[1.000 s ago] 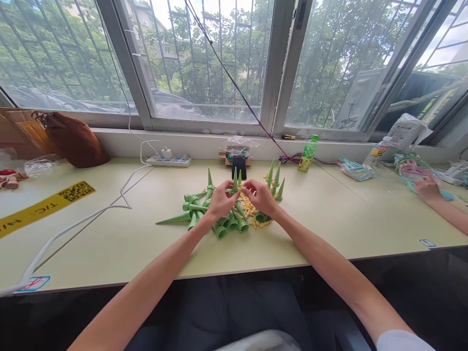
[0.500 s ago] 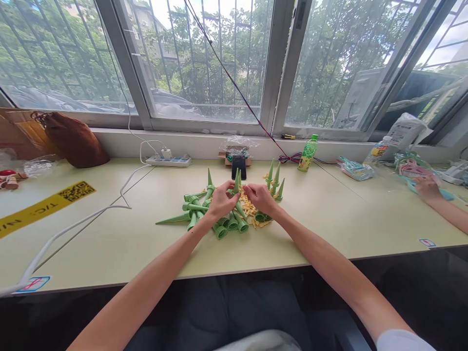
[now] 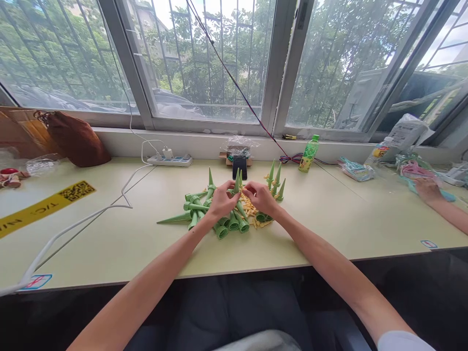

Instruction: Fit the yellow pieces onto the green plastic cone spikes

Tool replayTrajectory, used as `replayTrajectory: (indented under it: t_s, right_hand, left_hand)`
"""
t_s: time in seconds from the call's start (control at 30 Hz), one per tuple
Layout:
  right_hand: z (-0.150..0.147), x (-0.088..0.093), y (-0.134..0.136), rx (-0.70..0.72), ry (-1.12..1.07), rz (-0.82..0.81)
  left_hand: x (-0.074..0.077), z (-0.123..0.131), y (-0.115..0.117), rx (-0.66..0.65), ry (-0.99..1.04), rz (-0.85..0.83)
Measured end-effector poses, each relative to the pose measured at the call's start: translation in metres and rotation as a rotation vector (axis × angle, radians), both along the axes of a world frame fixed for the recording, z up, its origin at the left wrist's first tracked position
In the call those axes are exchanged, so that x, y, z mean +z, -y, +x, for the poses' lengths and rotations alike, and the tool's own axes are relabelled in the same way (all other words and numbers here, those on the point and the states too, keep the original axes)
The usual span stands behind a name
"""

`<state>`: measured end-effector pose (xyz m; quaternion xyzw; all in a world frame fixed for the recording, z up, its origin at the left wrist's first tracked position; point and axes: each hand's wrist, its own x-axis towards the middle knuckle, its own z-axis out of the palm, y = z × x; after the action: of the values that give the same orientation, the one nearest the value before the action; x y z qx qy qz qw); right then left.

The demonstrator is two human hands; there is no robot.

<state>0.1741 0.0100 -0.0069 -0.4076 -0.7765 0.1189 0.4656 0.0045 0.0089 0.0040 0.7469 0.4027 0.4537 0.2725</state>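
My left hand (image 3: 222,200) is closed around a green plastic spike (image 3: 237,182), its point up. Close beside it, my right hand (image 3: 260,196) is pinched at the spike's side; what its fingertips hold is too small and hidden to make out. Behind the held spike another green tip shows. Under and left of my hands lies a pile of green spikes (image 3: 197,206), several with hollow round ends toward me. Small yellow plastic pieces (image 3: 250,210) are heaped below my right hand. Several upright green spikes (image 3: 278,179) with yellow bits on them stand to the right.
A black phone (image 3: 240,168) leans against a small box behind the pile. Further right stands a green bottle (image 3: 309,153). A power strip (image 3: 170,160) and its white cable lie left. Another person's hand (image 3: 428,191) touches pastel items at far right.
My right fingers have shifted slightly at the spike's side. My left hand keeps its grip, and the view has moved very little.
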Motion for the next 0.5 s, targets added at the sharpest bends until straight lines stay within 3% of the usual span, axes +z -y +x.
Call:
replayTrajectory:
  t_s: [0.5]
  right_hand:
    - [0.0008, -0.0005, 0.0000, -0.058, 0.039, -0.021]
  left_hand:
    - [-0.0003, 0.0010, -0.0003, -0.046, 0.068, -0.063]
